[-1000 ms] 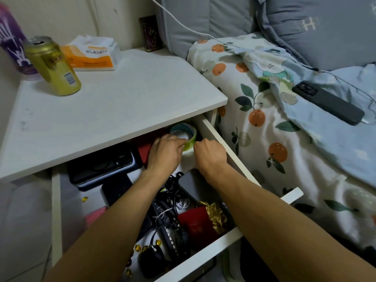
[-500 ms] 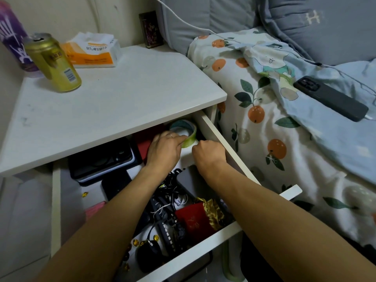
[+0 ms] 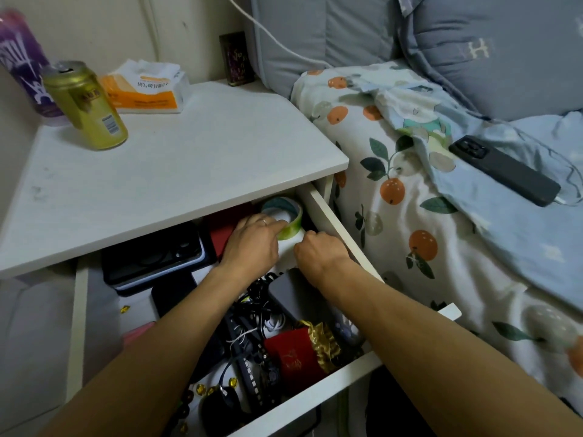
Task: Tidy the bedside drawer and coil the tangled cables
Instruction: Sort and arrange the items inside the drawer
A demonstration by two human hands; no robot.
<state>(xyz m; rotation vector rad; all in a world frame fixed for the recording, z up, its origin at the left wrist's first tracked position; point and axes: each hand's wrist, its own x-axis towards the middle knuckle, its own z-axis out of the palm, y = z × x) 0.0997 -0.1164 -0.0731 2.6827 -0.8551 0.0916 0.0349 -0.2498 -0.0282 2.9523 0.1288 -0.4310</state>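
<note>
Dim, soft light; wide-angle edge distortion

The hands' fingertips are hidden behind their knuckles; the tabletop (image 3: 164,171) covers the drawer's (image 3: 318,389) back.

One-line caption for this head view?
Both hands reach deep into the open bedside drawer: left hand touching a green tape roll, right hand beside it, tangled cables nearer.

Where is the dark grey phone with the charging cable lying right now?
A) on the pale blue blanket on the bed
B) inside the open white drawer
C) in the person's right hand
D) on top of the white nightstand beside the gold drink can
A: the dark grey phone lies flat on the pale blue blanket on the bed, to the right of the nightstand and away from both hands.
</note>
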